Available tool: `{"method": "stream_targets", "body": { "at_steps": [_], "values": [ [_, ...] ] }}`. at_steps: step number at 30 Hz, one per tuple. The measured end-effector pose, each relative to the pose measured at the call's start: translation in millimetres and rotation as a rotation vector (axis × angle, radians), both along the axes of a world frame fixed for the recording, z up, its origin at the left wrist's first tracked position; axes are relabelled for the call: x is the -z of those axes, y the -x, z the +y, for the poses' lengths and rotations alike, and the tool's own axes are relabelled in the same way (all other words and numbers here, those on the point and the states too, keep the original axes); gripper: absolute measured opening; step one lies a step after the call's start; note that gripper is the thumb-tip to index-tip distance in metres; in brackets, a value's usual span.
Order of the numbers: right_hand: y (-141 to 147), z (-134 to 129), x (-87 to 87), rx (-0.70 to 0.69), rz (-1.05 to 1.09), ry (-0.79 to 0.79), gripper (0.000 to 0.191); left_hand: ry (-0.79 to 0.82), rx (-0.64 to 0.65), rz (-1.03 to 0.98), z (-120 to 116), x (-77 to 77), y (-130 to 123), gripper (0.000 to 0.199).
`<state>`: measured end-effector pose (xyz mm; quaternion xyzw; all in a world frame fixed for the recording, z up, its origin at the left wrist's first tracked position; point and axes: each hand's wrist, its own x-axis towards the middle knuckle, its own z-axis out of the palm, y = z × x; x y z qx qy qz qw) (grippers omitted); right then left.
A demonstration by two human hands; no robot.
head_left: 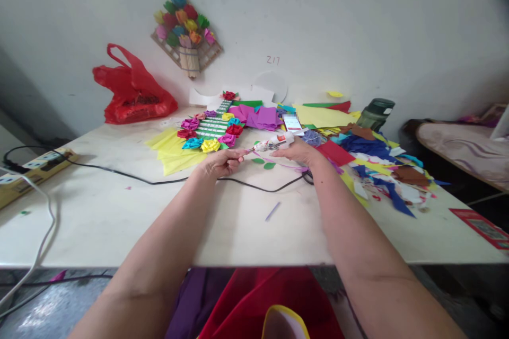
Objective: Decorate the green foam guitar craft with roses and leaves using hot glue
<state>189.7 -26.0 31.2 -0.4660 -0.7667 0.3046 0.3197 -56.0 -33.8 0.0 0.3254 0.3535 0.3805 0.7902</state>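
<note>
My right hand (299,151) is closed around a white hot glue gun (283,140), whose nozzle points left. My left hand (222,163) is pinched just left of that nozzle, on a small reddish piece too tiny to name. Behind my left hand lies a guitar-shaped craft (213,127) of green and white strips, edged with paper flowers. A yellow paper flower (210,145) and a pink one (228,140) are on its near edge. Two green paper leaves (269,166) rest on the table below the glue gun.
A black cord (159,182) crosses the table from a power strip (32,172). Coloured paper scraps (369,145) heap at right, near a dark bottle (376,113). A phone (292,124) stands behind the glue gun. A red plastic bag (135,95) sits back left. A glue stick (272,211) lies in front.
</note>
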Motion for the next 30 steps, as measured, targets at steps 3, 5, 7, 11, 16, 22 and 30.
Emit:
{"method": "stream_targets", "body": {
  "at_steps": [3,5,7,11,16,22,30],
  "values": [
    [0.3,-0.1,-0.1,0.011,-0.008,-0.008,0.038,0.003,-0.011,0.003,-0.1,0.0,-0.3,0.021],
    [0.7,-0.5,-0.7,0.014,-0.017,-0.010,0.038,0.006,-0.021,0.007,-1.0,-0.7,-0.9,0.021],
    [0.9,-1.1,-1.5,0.016,-0.026,-0.008,0.038,0.008,-0.030,0.013,-2.1,-1.8,-1.6,0.021],
    [0.8,-1.6,-2.3,0.020,-0.033,-0.002,0.039,0.004,-0.035,0.032,-3.3,-3.1,-2.2,0.021],
    [0.2,-0.7,-1.5,0.001,-0.030,-0.009,0.039,0.002,-0.036,0.033,-2.6,-2.7,-2.4,0.020],
    [0.2,0.7,0.1,-0.003,-0.015,-0.004,0.042,0.019,-0.061,0.018,-1.9,-2.1,-2.7,0.017],
    [-0.2,-2.6,-2.5,0.010,0.008,0.008,0.040,0.008,-0.058,0.040,-0.7,-1.6,-1.6,0.019]
  ]
}}
